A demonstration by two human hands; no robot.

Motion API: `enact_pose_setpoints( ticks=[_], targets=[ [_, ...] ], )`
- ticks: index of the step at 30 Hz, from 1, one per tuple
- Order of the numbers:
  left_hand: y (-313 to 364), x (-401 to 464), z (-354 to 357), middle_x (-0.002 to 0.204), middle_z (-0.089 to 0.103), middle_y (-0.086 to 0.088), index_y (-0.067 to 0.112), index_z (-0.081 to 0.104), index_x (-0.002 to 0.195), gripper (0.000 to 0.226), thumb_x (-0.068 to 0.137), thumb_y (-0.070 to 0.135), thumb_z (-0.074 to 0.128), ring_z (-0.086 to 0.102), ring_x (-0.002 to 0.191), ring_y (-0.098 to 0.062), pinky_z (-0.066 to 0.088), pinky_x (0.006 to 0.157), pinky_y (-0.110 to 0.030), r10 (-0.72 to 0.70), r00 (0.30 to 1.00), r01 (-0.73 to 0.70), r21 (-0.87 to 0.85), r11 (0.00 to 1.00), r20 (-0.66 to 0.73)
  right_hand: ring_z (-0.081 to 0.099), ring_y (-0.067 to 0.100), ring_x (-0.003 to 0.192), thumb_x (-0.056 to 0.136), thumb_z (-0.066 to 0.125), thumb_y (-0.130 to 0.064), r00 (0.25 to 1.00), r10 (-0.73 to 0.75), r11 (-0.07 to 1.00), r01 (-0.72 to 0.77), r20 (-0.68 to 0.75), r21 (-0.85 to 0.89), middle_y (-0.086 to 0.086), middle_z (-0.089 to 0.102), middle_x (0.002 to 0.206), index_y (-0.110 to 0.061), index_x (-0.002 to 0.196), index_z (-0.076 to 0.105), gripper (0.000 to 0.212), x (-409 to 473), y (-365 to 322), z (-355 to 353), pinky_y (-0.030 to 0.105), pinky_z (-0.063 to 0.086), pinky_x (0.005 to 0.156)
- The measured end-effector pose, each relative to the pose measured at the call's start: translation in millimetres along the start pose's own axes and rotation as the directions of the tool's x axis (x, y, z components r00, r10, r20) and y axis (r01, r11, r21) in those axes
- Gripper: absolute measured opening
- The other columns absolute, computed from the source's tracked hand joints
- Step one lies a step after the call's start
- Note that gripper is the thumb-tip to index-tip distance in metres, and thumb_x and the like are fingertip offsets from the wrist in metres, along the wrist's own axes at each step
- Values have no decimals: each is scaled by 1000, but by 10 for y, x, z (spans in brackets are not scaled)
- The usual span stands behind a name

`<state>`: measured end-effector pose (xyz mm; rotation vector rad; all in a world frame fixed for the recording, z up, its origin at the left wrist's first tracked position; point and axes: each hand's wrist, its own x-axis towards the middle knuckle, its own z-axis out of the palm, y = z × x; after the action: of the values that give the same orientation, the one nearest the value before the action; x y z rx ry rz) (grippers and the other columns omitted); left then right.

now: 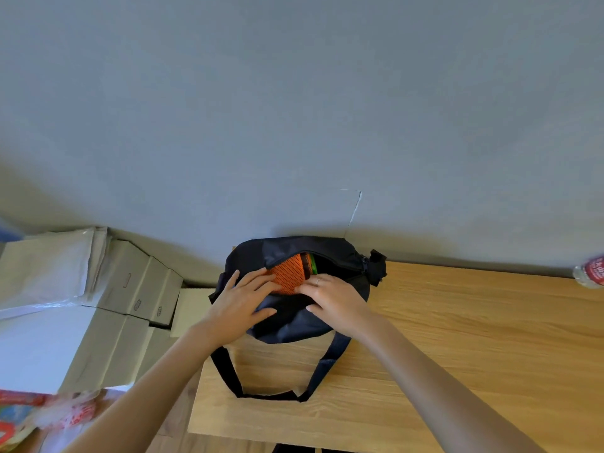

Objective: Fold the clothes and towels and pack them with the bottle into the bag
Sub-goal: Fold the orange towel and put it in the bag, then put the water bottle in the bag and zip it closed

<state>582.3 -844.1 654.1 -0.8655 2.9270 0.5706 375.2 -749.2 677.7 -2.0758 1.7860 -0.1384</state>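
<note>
While both hands are busy at the mouth of the bag, the thing the next move turns on sits far off to the right. Starting at the left, cardboard boxes (pixel 137 289) stand stacked beside the bench (pixel 457 338), below its level. The left hand (pixel 242 302) lies flat on the near left part of the dark duffel bag (pixel 294 322), fingers straight and spread, their tips reaching onto the orange mesh garment (pixel 287 277) that shows through the unzipped opening. Behind the orange piece, a strip of green cloth (pixel 313 263) peeps out, so folded items are already inside. The right hand (pixel 333 299) rests on the right half of the opening, fingers loosely extended over the mesh and the bag's near lip; neither hand grips anything that I can make out, and the two sit apart with the orange patch between them. The bag's long axis runs left to right along the wall, its strap (pixel 268 394) looping toward the person. At the far right edge, well apart from the bag, a clear plastic water bottle (pixel 591 271) lies on the bench, only partly in view. It is not yet packed, and I judge the right hand the nearer one to fetch it.
</note>
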Motion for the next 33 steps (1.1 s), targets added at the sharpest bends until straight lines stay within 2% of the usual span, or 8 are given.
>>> enact_pose_setpoints(
  ticks=[3, 7, 9, 13, 16, 20, 25, 33],
  targets=[
    [195, 82, -120, 135, 50, 6, 23, 52, 129, 42, 88, 26, 63, 38, 131, -13, 37, 107, -40, -16, 991, -5, -164, 986, -132, 38, 15, 129, 93, 53, -16, 997, 68, 997, -65, -48, 50, -2, 48, 137, -22, 138, 45, 46, -155, 48, -132, 29, 33, 104],
    [553, 305, -240, 122, 50, 14, 24, 54, 124, 39, 87, 24, 65, 44, 111, -4, 41, 87, -22, -131, 979, 68, -360, 930, -156, 44, 11, 123, 90, 58, -15, 968, 228, 952, -199, -106, 234, -6, 51, 132, -26, 135, 47, 47, -391, 189, -253, 27, 42, 96],
    [735, 463, -260, 114, 56, 16, 26, 57, 118, 34, 86, 22, 66, 51, 102, 1, 43, 85, -19, -169, 976, 85, -481, 873, -134, 49, 9, 115, 89, 60, -15, 938, 321, 896, -257, -129, 361, -5, 55, 125, -25, 132, 51, 45, -528, 297, -301, 25, 45, 91],
    [1148, 780, -232, 95, 68, 8, 23, 62, 104, 20, 88, 12, 63, 62, 90, -2, 50, 80, -19, -174, 983, 105, -634, 766, -49, 57, 8, 90, 91, 58, -16, 848, 500, 762, -334, -175, 554, -5, 63, 99, -23, 117, 61, 27, -862, 549, -430, 25, 48, 77],
    [1507, 1015, -154, 92, 68, 12, 25, 64, 99, 14, 90, 15, 61, 61, 92, 1, 45, 76, -10, -127, 992, 96, -617, 781, -6, 58, 10, 86, 94, 53, -20, 793, 573, 726, -373, -208, 578, -6, 64, 93, -19, 110, 64, 19, -1160, 806, -528, 29, 49, 75],
    [2080, 1399, -23, 97, 67, 10, 22, 65, 103, 14, 93, 18, 55, 60, 93, -3, 48, 83, -22, -74, 997, 79, -529, 845, 30, 59, 11, 87, 93, 53, -19, 747, 634, 699, -444, -200, 560, -7, 63, 92, -18, 106, 65, 18, -1628, 1303, -668, 31, 48, 75],
    [2944, 2010, 148, 100, 66, 8, 23, 65, 107, 19, 94, 21, 51, 60, 93, -7, 48, 85, -26, -51, 995, 82, -440, 894, 83, 57, 10, 89, 89, 54, -20, 702, 694, 649, -515, -159, 560, -7, 62, 93, -20, 105, 64, 18, -2300, 2073, -817, 28, 43, 72],
    [4400, 3000, 577, 98, 62, 12, 25, 63, 104, 17, 93, 18, 51, 57, 93, -4, 44, 78, -18, 68, 985, -8, -358, 934, 157, 58, 14, 97, 91, 55, -18, 626, 764, 607, -614, -157, 504, -2, 64, 104, -21, 110, 62, 21, -3449, 3453, -1018, 27, 43, 75]
  ],
)
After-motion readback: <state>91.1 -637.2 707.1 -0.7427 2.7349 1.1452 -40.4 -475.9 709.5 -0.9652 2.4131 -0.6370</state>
